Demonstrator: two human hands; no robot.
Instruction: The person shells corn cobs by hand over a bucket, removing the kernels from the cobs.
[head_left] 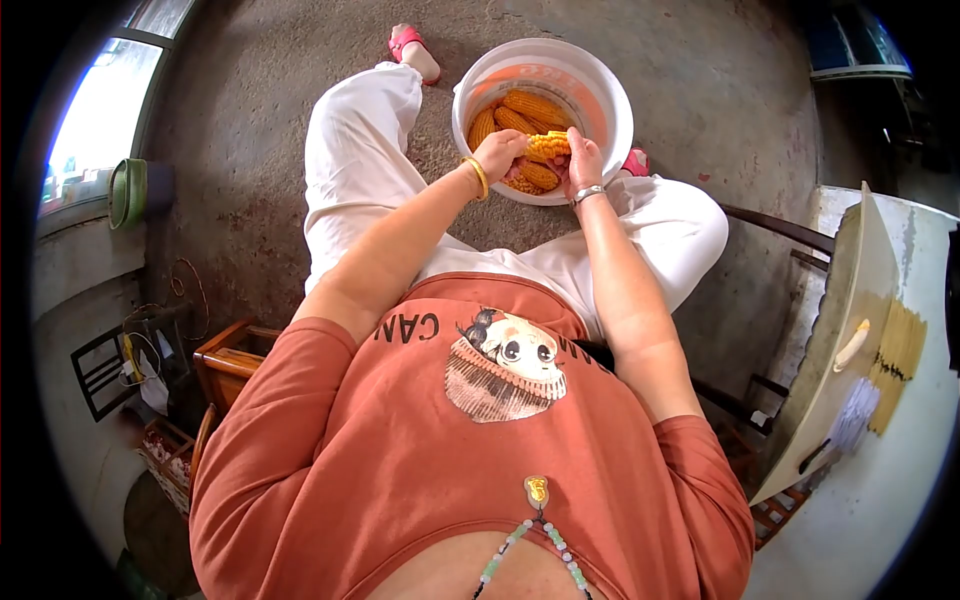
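Between my two hands is a yellow corn cob (547, 147), held roughly level over a white bucket (617, 95). My left hand (499, 153), with a gold bracelet at the wrist, is closed on the cob's left end. At the other end my right hand (582, 165), wearing a silver band, grips the cob with its thumb along the top. Several whole corn cobs (533, 106) lie inside the bucket below. Loose kernels (522, 184) show near the bucket's front wall. Some fingertips are hidden behind the cob.
The bucket stands on a grey concrete floor (260, 120) between my white-trousered legs. A wooden chair (235, 362) is at the left. A pale board-like surface (850, 330) stands at the right. A green container (128, 193) sits by the window.
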